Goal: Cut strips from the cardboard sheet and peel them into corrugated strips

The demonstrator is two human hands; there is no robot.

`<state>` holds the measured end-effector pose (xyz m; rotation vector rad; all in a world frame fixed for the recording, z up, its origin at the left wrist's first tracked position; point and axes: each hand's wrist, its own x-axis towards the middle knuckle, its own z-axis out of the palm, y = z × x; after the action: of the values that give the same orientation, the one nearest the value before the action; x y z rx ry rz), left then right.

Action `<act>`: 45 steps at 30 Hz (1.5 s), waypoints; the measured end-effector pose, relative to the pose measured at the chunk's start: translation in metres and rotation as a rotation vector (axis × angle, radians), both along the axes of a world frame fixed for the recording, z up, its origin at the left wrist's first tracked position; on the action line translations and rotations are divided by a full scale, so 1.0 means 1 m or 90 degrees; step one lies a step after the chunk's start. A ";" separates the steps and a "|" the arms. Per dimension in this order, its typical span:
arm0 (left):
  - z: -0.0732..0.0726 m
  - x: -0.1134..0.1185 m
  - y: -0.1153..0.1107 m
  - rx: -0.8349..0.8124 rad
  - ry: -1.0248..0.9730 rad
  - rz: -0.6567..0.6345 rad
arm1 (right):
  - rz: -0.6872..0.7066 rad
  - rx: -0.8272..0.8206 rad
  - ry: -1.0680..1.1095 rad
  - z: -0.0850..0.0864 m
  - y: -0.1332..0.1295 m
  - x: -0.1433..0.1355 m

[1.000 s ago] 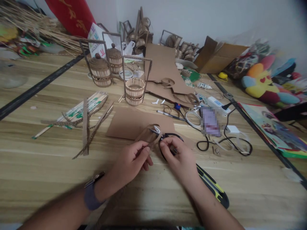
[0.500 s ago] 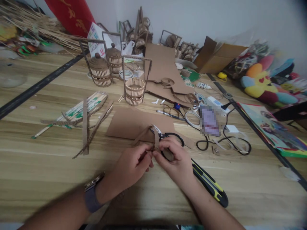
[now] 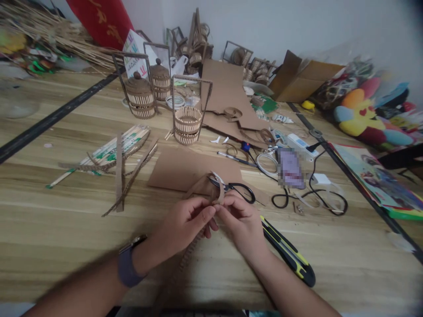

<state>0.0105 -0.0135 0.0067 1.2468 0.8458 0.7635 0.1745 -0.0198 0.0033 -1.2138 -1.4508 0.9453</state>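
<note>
Between both hands is a curled brown cardboard strip (image 3: 221,190), bent into a loop above the fingertips. My left hand (image 3: 188,222), with a watch at the wrist, pinches it between thumb and fingers; a ridged length trails down below. My right hand (image 3: 243,220) pinches the same strip from the other side, its fingertips touching the left ones. Just beyond the hands lie black-handled scissors (image 3: 249,192), partly covered by the strip and right hand. A flat cardboard sheet (image 3: 194,165) lies behind them. A yellow and black utility knife (image 3: 289,253) rests right of my right forearm.
A small stick bucket with a tall handle (image 3: 187,125) stands beyond the sheet, with lidded ones (image 3: 140,99) behind it. Cardboard strips (image 3: 119,176) and packaged sticks (image 3: 115,147) lie left. A phone (image 3: 291,167), cables (image 3: 310,193) and a power strip (image 3: 300,145) lie right.
My fingertips have drawn closer together on the strip, and the loop has turned slightly. A ridged trailing length now shows below my left hand. The whole view has shifted slightly.
</note>
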 end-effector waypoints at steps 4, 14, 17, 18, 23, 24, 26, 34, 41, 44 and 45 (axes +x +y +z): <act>0.002 0.000 0.004 -0.020 -0.019 0.003 | 0.037 -0.089 0.111 -0.004 -0.001 -0.003; 0.006 -0.002 0.000 0.044 0.062 0.017 | 0.054 -0.142 0.235 0.006 -0.006 -0.015; 0.006 -0.003 0.000 0.058 0.086 0.025 | 0.096 -0.218 0.338 0.006 -0.006 -0.017; 0.006 -0.003 0.000 0.058 0.092 0.025 | 0.105 -0.238 0.362 0.007 -0.006 -0.017; 0.006 -0.004 0.001 0.058 0.089 0.009 | 0.133 -0.325 0.453 0.009 -0.003 -0.015; 0.005 -0.003 0.001 0.058 0.087 0.006 | 0.135 -0.336 0.456 0.009 -0.002 -0.015; 0.003 -0.003 0.002 0.052 0.068 0.002 | 0.126 -0.336 0.448 0.008 -0.001 -0.014; -0.002 0.000 0.004 0.007 0.048 0.023 | 0.000 -0.037 0.089 0.002 -0.004 -0.010; 0.000 0.004 0.005 -0.056 0.044 0.057 | -0.028 0.166 -0.148 -0.002 -0.006 -0.008; 0.000 0.006 0.006 -0.058 0.059 0.081 | -0.044 0.153 -0.167 -0.004 -0.007 -0.010; 0.000 0.006 0.006 -0.058 0.063 0.087 | -0.047 0.147 -0.164 -0.004 -0.007 -0.011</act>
<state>0.0164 -0.0075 0.0067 1.1625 1.0433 0.7685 0.1639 -0.0265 -0.0011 -1.2392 -1.6543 0.5672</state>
